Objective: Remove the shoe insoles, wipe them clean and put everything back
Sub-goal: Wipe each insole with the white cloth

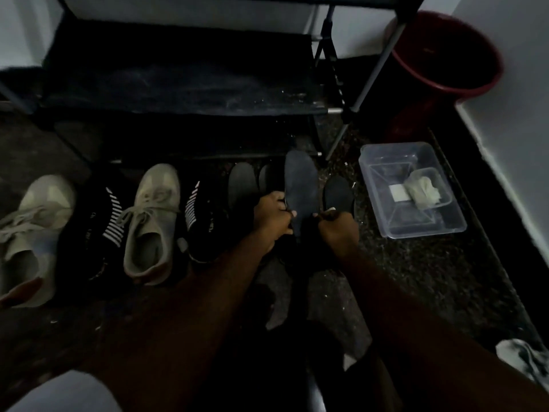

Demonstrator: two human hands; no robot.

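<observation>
Nearest me, two bare forearms reach forward over the dark speckled floor (pixel 416 278). The left hand (pixel 274 217) and right hand (pixel 338 226) hold a dark flat foam insole (pixel 301 179) between them. Their fingers are curled and clamped on its heel end, one hand on each edge, and its toe points away from me. Its lower end runs into shadow I cannot make out. A grey insole (pixel 242 182) lies just left of it and a second dark insole (pixel 338 191) just right. Further left, two beige lace-up sneakers (pixel 153 224) alternate with two black shoes with white stripes (pixel 202 221). To the right, a clear plastic tub (pixel 445 224) holds a pale crumpled cloth (pixel 423 188). Beyond stand a black shoe rack (pixel 178 78) and a red bucket (pixel 445 55).
</observation>
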